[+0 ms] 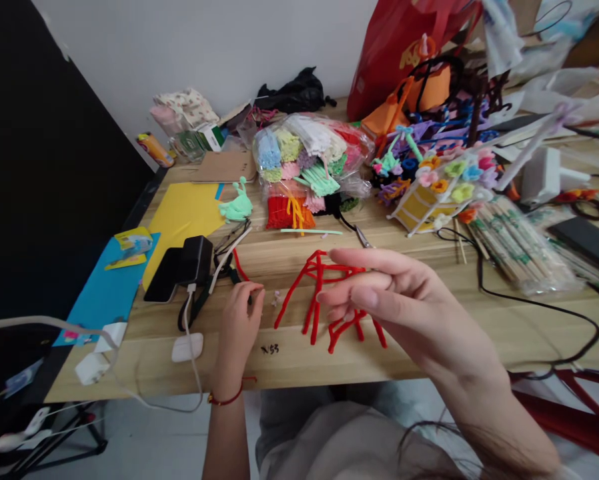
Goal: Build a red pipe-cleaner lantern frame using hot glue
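Note:
My left hand [239, 317] rests on the table with its fingers curled down. What they hold, if anything, is hidden. A short red pipe cleaner [240, 267] lies just beyond its fingertips. My right hand [389, 293] is raised over the table, fingers stretched out and thumb apart, with nothing visible in it. Behind and below it is a frame of red pipe cleaners [318, 293], several legs spreading from joined upper bars; the hand hides part of its right side. Scissors [363, 237] lie just beyond the right hand.
Bundled pipe cleaners in a clear bag [304, 150] lie at the back. A flower-filled basket [424, 207] and packaged sticks [519, 247] stand right, near a black cable [544, 303]. A phone [162, 275], black charger [194, 260] and white earbud case [187, 347] lie left.

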The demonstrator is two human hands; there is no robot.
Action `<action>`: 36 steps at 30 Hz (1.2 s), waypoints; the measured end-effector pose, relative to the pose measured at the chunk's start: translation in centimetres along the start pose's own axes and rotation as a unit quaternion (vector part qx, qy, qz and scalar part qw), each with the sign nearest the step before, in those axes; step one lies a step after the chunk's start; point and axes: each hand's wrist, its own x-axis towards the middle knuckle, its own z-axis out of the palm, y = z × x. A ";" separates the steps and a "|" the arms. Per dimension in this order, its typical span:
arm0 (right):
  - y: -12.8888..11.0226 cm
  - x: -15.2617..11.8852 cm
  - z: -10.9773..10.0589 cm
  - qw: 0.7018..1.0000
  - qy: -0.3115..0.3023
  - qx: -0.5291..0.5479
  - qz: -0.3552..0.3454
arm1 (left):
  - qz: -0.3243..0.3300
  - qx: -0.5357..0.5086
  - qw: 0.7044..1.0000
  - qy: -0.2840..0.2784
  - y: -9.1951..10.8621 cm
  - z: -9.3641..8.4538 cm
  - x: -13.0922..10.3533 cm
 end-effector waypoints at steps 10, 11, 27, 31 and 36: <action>0.0 0.0 0.0 1.000 0.008 0.015 -0.013 | 0.020 -0.004 1.000 0.020 0.3 0.1 0.0; 0.0 0.1 -0.1 1.000 0.012 0.017 -0.018 | 0.022 -0.003 0.999 0.024 0.3 0.1 0.1; 0.4 0.1 0.0 0.999 0.031 -0.007 0.020 | 0.159 -0.164 0.954 0.195 9.8 -3.6 0.0; 0.6 0.2 -0.2 0.999 0.028 -0.009 0.017 | 0.233 -0.072 0.943 0.228 12.5 -4.8 0.4; 0.8 0.1 -0.5 0.999 0.043 -0.012 -0.004 | 0.283 0.031 0.927 0.246 13.1 -4.5 1.1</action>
